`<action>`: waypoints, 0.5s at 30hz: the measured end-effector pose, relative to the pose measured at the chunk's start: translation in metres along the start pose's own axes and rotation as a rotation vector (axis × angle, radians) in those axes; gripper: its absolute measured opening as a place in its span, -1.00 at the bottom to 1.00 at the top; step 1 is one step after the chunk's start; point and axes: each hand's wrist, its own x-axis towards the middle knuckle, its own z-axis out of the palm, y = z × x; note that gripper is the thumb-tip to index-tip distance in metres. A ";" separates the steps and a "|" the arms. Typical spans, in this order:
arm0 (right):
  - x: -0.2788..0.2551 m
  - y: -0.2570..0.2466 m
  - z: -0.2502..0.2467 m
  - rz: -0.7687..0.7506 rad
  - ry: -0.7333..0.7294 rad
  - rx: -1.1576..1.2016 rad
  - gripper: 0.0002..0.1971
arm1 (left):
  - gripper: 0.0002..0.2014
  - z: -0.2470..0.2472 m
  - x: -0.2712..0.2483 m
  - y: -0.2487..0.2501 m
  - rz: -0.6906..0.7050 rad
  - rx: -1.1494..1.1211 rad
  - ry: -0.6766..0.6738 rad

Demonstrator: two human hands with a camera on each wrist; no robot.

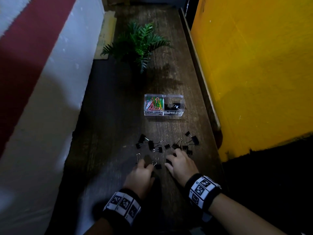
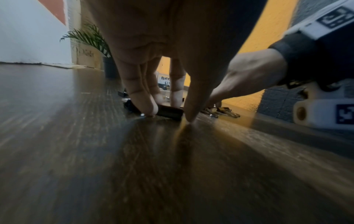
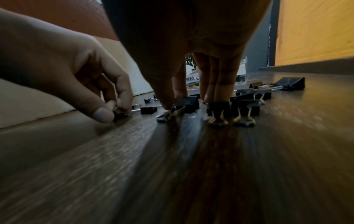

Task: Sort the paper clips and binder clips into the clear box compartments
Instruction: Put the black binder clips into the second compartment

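The clear box [image 1: 181, 114] stands mid-table, with coloured paper clips [image 1: 154, 103] in its left compartment and black binder clips [image 1: 174, 106] in its right. Several loose black binder clips [image 1: 151, 145] lie scattered nearer to me. My left hand [image 1: 146, 165] is down on the table, finger and thumb pinching a small black binder clip [image 2: 169, 112]. My right hand [image 1: 168, 161] is beside it among the clips. Its thumb and index finger close around another binder clip [image 3: 186, 103], and its other fingers rest on a standing clip [image 3: 220, 109].
A green fern plant [image 1: 138, 43] stands behind the box. A white and red wall [image 1: 50, 82] borders the wooden table [image 1: 110, 116] on the left. On the right are a raised wooden edge [image 1: 199, 78] and a yellow wall [image 1: 254, 65].
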 end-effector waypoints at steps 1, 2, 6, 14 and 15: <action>-0.001 0.000 0.000 0.004 -0.001 0.005 -0.66 | -0.65 0.000 0.000 0.000 -0.001 0.001 0.002; -0.002 -0.001 0.000 0.008 -0.004 0.004 -0.68 | -0.66 0.000 0.000 0.000 0.000 0.007 0.001; -0.005 -0.007 -0.002 -0.006 -0.013 0.025 -0.74 | -0.73 0.002 0.003 0.000 -0.010 0.016 -0.007; 0.018 0.025 -0.054 -0.268 0.039 -0.030 -0.76 | -0.70 0.004 0.002 -0.015 0.102 0.026 -0.100; 0.023 0.030 -0.062 -0.327 0.035 -0.074 -0.77 | -0.70 0.004 0.002 -0.015 0.104 0.024 -0.096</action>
